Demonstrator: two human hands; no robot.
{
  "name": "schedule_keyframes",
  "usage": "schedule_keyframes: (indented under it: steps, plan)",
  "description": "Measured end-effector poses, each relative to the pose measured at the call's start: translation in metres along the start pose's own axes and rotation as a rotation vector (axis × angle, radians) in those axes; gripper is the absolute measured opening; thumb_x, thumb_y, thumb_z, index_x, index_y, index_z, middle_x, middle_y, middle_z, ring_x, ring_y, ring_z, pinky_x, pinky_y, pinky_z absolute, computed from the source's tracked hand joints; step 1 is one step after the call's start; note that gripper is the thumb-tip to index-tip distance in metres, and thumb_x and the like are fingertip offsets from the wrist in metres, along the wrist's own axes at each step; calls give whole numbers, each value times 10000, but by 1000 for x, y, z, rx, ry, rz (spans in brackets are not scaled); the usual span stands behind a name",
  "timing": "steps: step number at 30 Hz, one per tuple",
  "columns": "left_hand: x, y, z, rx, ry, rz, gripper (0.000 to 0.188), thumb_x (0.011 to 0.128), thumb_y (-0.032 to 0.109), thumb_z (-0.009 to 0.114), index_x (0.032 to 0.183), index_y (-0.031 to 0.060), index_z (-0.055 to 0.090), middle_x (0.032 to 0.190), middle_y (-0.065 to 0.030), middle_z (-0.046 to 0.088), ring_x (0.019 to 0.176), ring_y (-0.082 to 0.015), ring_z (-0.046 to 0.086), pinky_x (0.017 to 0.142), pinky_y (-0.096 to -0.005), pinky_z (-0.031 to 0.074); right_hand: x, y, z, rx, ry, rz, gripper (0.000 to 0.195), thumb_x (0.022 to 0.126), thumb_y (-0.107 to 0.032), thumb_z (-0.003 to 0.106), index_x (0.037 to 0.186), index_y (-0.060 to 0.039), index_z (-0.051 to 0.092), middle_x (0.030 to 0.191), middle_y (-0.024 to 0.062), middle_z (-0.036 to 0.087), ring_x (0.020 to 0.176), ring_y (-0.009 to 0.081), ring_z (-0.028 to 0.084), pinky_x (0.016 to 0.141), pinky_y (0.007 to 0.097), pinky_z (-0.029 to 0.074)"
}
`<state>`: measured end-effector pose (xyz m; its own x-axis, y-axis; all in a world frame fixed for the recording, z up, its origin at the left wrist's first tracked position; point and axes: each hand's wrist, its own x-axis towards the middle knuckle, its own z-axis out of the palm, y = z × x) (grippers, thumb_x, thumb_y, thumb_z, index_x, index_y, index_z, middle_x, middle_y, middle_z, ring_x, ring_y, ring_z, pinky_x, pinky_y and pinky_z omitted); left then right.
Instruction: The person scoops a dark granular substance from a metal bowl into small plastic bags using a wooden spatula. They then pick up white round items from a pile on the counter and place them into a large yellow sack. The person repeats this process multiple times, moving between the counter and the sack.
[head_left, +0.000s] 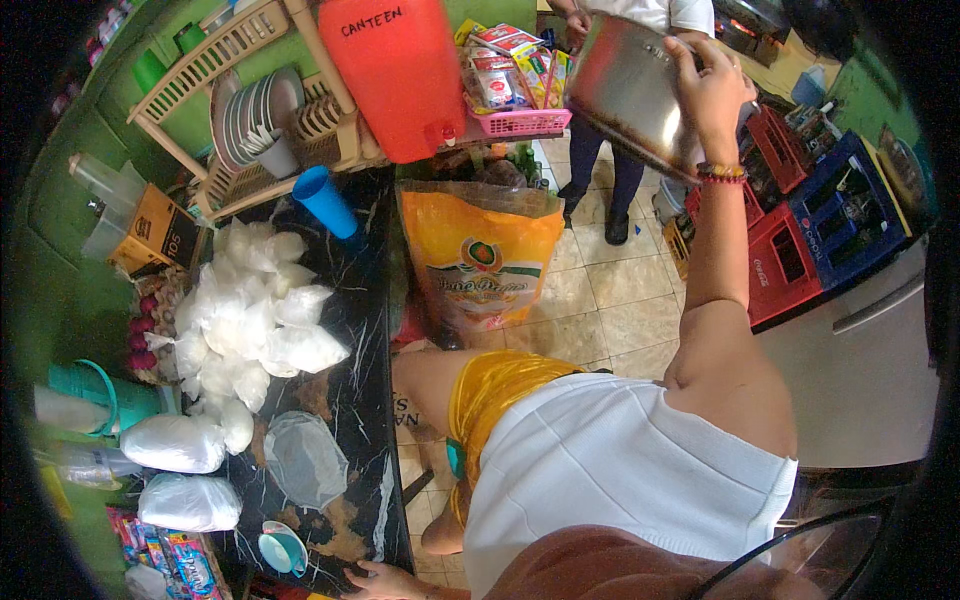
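Note:
My right hand (709, 86) reaches out at the upper right and grips the side of a large metal cooking pot (626, 86), which is tilted. The handle under my fingers is hidden. Beyond the pot stands another person, one hand (577, 24) near its rim; whether it touches cannot be told. At the bottom, my left hand (382, 581) rests at the edge of a black marble-patterned table (367, 315), fingers apart and holding nothing. Near it are a teal cup (281, 551) and a flat translucent plastic piece (306, 459) among brown stains. Many knotted plastic bags of white contents (247, 322) are heaped farther up.
A yellow sack (480, 255) stands on the tiled floor beside the table. A blue tumbler (324, 202), a dish rack (330, 124), a red water container (397, 75) and a pink basket of packets (521, 121) line the top. Red and blue bottle crates (784, 262) sit at the right.

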<state>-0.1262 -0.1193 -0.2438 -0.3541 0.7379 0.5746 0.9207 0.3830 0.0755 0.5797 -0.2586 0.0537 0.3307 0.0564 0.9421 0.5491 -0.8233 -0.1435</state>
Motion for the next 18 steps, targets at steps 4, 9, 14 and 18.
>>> schedule_keyframes:
  steps: [4, 9, 14, 18]
  plan:
    - [2, 3, 21, -53, -28, 11, 379, 805, 386, 657, 1092, 140, 632, 1322, -267, 395, 1164, -480, 402, 913, -622, 313, 34, 39, 2, -195, -81, 16, 358, 824, -499, 597, 899, -172, 720, 870, 84, 686, 922, 273, 592, 853, 421, 383]
    - [3, -13, 37, -37, -32, -32, 381, 806, 383, 671, 1102, 144, 649, 1263, -197, 486, 1108, -393, 490, 946, -509, 384, 32, 73, 40, -366, -205, 81, 379, 842, -487, 562, 1048, -189, 674, 1029, 134, 658, 1015, 337, 573, 896, 475, 408]
    - [8, 15, 12, -54, -199, -245, 347, 812, 369, 681, 1087, 159, 660, 1246, -185, 512, 1116, -371, 503, 954, -480, 416, 1, 143, 87, -328, -171, 110, 462, 819, -420, 611, 1214, -180, 595, 1201, 182, 575, 1131, 367, 515, 984, 464, 371]
    - [3, -6, 22, -70, -62, -85, 381, 825, 392, 652, 1145, 188, 619, 1309, -178, 443, 1176, -391, 440, 939, -546, 386, -46, 140, 94, -301, -291, 467, 607, 784, -465, 625, 1291, -146, 523, 1243, 186, 552, 1181, 361, 493, 988, 497, 373]
